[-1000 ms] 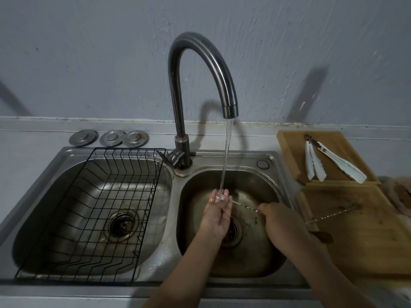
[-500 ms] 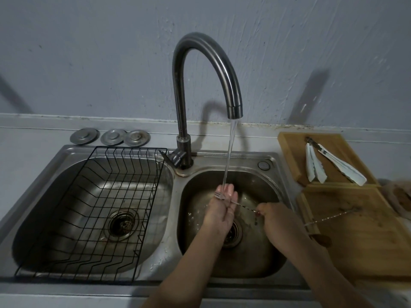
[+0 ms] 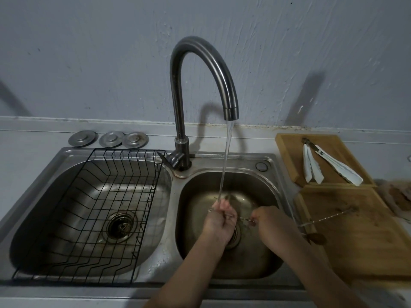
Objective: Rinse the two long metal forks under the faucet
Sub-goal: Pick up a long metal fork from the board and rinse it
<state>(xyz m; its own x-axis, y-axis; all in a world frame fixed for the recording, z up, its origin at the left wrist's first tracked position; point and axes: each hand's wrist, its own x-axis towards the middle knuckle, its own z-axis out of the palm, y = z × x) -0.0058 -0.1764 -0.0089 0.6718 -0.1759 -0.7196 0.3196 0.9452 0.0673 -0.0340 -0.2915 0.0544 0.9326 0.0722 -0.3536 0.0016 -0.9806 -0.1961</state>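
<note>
Seen from above: stainless double sink [image 3: 171, 218] set in a pale grey counter [image 3: 26, 152] against a rough, streaked grey wall [image 3: 111, 63], dim light throughout. Far left of the faucet [image 3: 200, 70], on the counter behind the left basin: three round metal drain covers [image 3: 108, 138] in a row. Left basin: black wire rack [image 3: 97, 210] over most of it, drain strainer [image 3: 120, 226] visible through the wires. Centre: dark gooseneck faucet rising from the ridge between the basins, spout arched over the right basin, thin water stream [image 3: 224, 165] falling straight down. Directly below the spout: left hand [image 3: 220, 221], fingers curled together around the tine end of a long metal fork [image 3: 242, 218], stream landing on the fingertips. Just right of the stream: right hand [image 3: 270, 221], fingers closed on the fork's thin twisted shaft; fork roughly level above the right basin drain. Further right, across the sink rim: a second long twisted metal fork [image 3: 327, 217] lying slantwise on a large wooden cutting board [image 3: 367, 236], one end toward the right hand; contact with that hand unclear. Behind that board, right of the faucet: smaller wooden board [image 3: 289, 152] carrying white-tipped tongs [image 3: 329, 162]. Far right edge: blurred cloth-like object [image 3: 393, 196], not identifiable.
</note>
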